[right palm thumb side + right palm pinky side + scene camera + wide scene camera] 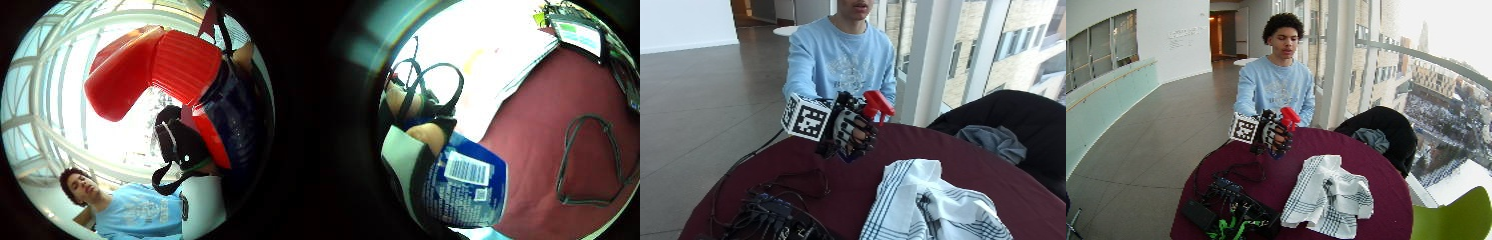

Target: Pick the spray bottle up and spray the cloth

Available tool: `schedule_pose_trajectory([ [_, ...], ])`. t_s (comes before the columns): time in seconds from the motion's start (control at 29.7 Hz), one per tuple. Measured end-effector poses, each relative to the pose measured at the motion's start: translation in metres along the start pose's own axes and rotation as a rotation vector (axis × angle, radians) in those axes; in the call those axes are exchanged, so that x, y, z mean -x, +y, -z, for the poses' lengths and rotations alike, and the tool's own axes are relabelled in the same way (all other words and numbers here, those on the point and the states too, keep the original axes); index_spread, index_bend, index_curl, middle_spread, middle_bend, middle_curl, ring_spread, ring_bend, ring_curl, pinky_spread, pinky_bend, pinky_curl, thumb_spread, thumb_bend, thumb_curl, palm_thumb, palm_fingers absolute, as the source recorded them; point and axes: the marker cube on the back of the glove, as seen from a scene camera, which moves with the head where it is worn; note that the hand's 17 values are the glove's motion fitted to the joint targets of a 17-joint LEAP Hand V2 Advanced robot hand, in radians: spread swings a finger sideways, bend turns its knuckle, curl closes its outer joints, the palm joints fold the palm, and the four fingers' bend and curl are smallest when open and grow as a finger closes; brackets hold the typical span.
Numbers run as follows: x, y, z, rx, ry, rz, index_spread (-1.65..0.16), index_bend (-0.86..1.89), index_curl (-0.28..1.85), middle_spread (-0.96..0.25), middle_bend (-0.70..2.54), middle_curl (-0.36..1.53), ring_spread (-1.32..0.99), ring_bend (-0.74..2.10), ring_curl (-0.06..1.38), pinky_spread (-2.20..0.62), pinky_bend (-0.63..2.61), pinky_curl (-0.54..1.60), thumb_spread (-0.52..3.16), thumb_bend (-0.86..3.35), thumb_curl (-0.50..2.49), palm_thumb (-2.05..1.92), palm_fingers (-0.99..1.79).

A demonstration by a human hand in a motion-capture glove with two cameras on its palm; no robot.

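My gloved right hand (pixel 852 131) grips a spray bottle above the round maroon table (pixel 840 200). The bottle's red trigger head (pixel 877 103) sticks up over the fingers and points toward the window side. In the little finger side palm view its dark blue labelled body (pixel 465 187) fills the space by the palm; in the thumb side palm view the red head (pixel 150 70) is close. A white cloth with dark stripes (pixel 929 205) lies crumpled on the table, below and to the right of the bottle in the outside view (pixel 1329 200).
A bundle of electronics and cables (pixel 773 217) lies near the table's front left edge, with a small screen (pixel 580 35). A black cable loop (pixel 592 160) rests on the tablecloth. A black chair with a grey garment (pixel 993 140) stands by the window.
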Motion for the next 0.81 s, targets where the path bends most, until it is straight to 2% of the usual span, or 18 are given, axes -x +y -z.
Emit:
schedule_pose_trajectory([
  [0.3, 0.013, -0.028, -0.008, 0.2, -0.003, -0.176, -0.2, 0.13, 0.3, -0.06, 0.38, 0.46, 0.01, 0.52, 0.39, 0.17, 0.23, 0.35, 1.1, -0.04, 0.34, 0.61, 1.16],
  [0.81, 0.011, -0.04, -0.019, 0.296, -0.013, -0.323, -0.17, 0.13, 0.31, -0.04, 0.38, 0.46, 0.03, 0.53, 0.4, 0.18, 0.24, 0.36, 1.13, -0.03, 0.29, 0.48, 1.17],
])
